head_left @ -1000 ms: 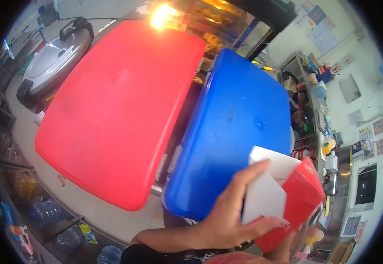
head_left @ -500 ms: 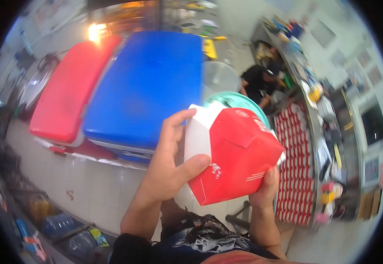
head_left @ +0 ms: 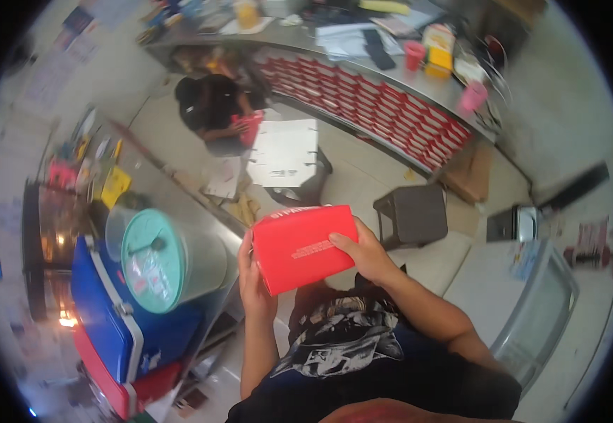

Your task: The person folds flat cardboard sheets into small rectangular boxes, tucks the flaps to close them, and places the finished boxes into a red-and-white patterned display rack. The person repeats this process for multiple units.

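Observation:
A red paper carton [head_left: 305, 251] with rows of small white print is between my two hands in front of my chest. My left hand [head_left: 255, 285] grips its left side, fingers along the edge. On the opposite side, my right hand [head_left: 368, 252] holds the carton with the thumb pressed on the printed face. The carton looks box-shaped and folded up. Its underside and the fingers behind it are hidden.
A co-worker [head_left: 211, 106] in black crouches ahead, holding something red, beside white flat cartons [head_left: 285, 151] on a stool. A dark stool [head_left: 419, 215] stands right. At left are a turquoise-lidded bucket [head_left: 152, 261] and blue cooler [head_left: 137, 331]. Stacked red-and-white cartons [head_left: 363, 106] fill a shelf.
I have turned to the right, so the coolers now lie at left and the shelf ahead. The carton has been turned in my hands; its white flap no longer shows.

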A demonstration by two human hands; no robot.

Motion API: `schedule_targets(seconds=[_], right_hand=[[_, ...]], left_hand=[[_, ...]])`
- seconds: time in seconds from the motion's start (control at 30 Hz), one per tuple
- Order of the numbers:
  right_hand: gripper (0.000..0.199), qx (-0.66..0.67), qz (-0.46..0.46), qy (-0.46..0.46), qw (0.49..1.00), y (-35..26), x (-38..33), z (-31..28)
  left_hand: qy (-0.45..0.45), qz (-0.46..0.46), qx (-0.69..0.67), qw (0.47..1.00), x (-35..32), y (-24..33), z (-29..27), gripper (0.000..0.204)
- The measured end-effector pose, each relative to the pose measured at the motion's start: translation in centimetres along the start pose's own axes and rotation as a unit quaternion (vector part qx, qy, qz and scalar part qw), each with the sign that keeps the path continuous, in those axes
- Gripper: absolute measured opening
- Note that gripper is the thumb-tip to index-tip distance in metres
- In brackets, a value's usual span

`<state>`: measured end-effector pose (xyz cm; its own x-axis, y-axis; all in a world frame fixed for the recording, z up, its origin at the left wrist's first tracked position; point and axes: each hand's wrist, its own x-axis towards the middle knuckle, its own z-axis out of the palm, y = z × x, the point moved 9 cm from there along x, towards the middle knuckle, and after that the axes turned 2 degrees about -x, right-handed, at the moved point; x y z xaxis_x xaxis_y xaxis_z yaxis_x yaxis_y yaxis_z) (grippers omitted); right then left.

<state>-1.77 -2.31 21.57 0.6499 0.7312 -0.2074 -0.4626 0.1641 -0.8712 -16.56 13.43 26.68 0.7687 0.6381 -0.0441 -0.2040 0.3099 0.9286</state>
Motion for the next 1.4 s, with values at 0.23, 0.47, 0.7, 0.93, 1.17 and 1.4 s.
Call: schedule_targets(seconds=[0.23,0.47,0.7,0.93,1.17,1.4], right_hand=[[0.052,-0.046,-0.038,0.031,0.998,-0.8,4.7,-5.2],[0.059,-0.048,0.033,0.113,0.992,-0.3,9.0,-9.6],[0.064,0.070,0.016,0.106,0.992,-2.4,13.1,-11.8],[0.078,-0.138,0.010,-0.051,0.989,-3.1,18.2,-7.9],[0.077,-0.359,0.082,-0.249,0.896,-3.3,23.7,3.3],[0.077,-0.539,0.073,-0.370,0.753,-4.2,28.4,13.3]], left_hand=[[-0.033,-0.063,-0.031,0.997,7.3,-4.5,3.0,0.070],[-0.037,-0.163,0.070,0.983,17.0,-10.5,2.4,0.066],[-0.074,-0.166,-0.025,0.983,20.7,-12.4,3.4,0.066],[0.001,-0.283,-0.089,0.955,18.9,-15.4,-2.5,0.065],[0.111,-0.252,-0.206,0.939,14.5,-11.8,-10.3,0.057],[0.260,-0.161,-0.237,0.922,14.0,-8.4,-11.6,0.050]])
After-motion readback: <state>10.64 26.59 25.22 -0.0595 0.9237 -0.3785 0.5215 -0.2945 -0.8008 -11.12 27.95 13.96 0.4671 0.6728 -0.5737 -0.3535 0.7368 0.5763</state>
